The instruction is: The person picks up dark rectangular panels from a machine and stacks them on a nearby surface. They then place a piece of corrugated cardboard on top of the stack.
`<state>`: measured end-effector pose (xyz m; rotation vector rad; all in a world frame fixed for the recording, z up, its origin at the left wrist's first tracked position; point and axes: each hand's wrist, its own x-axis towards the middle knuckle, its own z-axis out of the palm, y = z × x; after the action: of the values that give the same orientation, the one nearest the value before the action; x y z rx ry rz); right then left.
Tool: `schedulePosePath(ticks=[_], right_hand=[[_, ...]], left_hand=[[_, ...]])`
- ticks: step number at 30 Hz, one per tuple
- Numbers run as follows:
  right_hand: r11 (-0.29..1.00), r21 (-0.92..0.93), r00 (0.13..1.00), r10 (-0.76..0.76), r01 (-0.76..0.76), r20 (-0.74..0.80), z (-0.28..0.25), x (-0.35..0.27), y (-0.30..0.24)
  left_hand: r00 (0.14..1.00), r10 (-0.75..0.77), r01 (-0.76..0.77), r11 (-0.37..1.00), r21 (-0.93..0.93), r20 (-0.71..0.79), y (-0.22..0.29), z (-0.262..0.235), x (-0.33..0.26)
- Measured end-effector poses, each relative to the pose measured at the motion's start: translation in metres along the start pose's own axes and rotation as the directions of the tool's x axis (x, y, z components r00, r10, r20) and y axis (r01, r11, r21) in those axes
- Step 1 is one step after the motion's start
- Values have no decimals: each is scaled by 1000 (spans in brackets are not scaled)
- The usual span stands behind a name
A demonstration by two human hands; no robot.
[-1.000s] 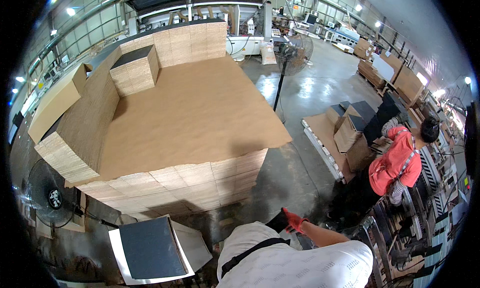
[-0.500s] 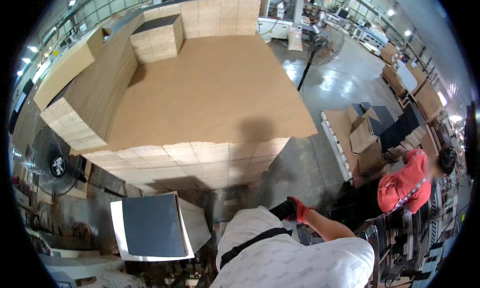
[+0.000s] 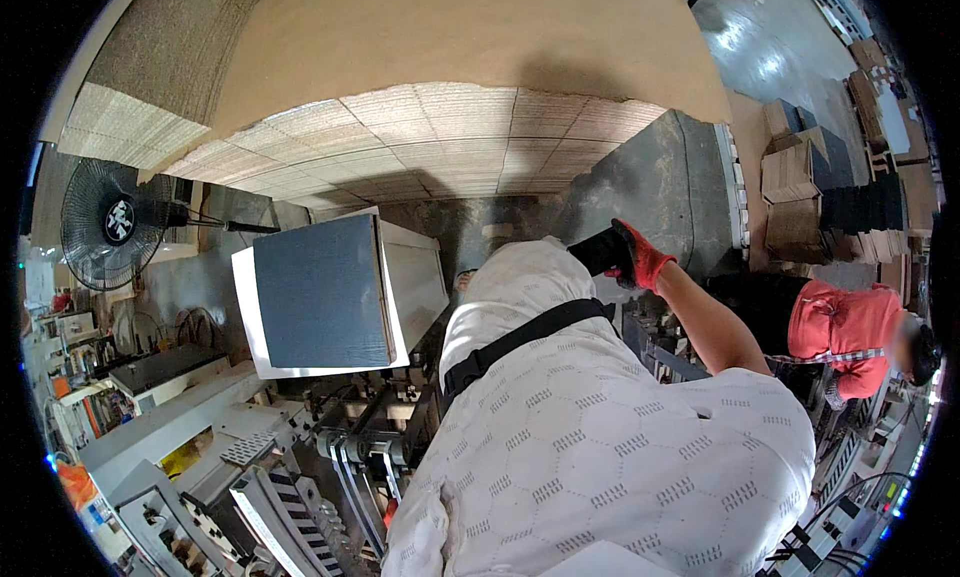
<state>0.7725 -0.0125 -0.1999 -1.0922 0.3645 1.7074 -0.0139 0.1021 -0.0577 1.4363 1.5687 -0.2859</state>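
Note:
My right hand (image 3: 645, 259), in a red and black glove, is out at my right side with its fingers curled at the end of a dark black shape (image 3: 598, 250). That shape runs from the hand toward my clothes, and what it is I cannot make out. My left hand does not show clearly; a small red patch (image 3: 390, 513) peeks out by my left side, too little to name. Left of me stands a stack with a dark grey panel (image 3: 320, 295) on top, over a white sheet (image 3: 262, 365).
Ahead is a large stack of boards (image 3: 440, 137) under a brown sheet (image 3: 430, 37). A black fan (image 3: 118, 220) stands at left, machinery (image 3: 290, 517) below it. On the right, a co-worker in red (image 3: 845, 322) bends near stacked dark panels (image 3: 860, 209).
My view has tipped downward, so the brown-topped stack sits higher and more machinery shows at lower left. My right hand stays at my right side. The co-worker remains bent over.

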Motion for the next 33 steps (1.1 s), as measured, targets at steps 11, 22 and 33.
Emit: schedulePosePath(ticks=[11,22,33], right_hand=[[910,-392,867,-84,-134,-491,96,-46,-23],[904,-416,841,-147,-100,-520,95,-18,-26],[878,-454,862,-108,-151,-495,131,-20,-49]], left_hand=[[998,-64,65,997,-46,11,-23,10,-23],[994,-105,105,989,-100,7,-43,25,-34],[991,-132,128,975,-179,-13,-65,51,-53]])
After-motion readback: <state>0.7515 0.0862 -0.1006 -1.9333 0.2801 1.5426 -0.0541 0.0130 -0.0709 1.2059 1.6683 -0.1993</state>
